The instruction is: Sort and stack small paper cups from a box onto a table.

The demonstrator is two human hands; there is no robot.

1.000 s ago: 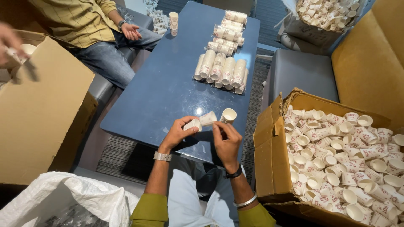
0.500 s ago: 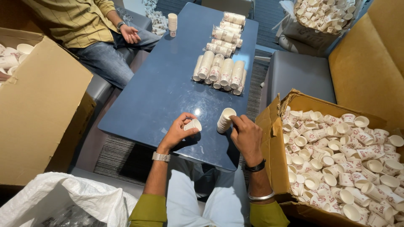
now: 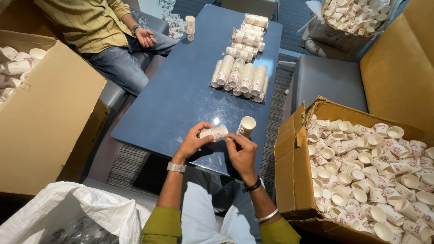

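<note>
Two hands meet over the near edge of the dark blue table [image 3: 181, 95]. Left hand [image 3: 192, 142] and right hand [image 3: 242, 153] share one short stack of paper cups [image 3: 214, 133], held on its side and clear of the tabletop. The left hand's fingers curl round the stack's left end from above and behind; the right hand's fingertips pinch its right end. Both grips are closed on the stack, which lies crosswise between them, its middle showing between the two sets of fingers. Just right of the held stack, a second stack of cups [image 3: 247, 126] stands upright on the table, mouth up, close beside the right hand's fingers; contact cannot be determined. Farther along the table lie rows of wrapped cup sleeves [image 3: 242, 77]. An open cardboard box [image 3: 291, 171] full of loose cups sits at the person's right, near the right forearm. A white sack [image 3: 90, 212] lies at lower left. Another seated person [image 3: 97, 27] is across the table, hands apart from the work.
</note>
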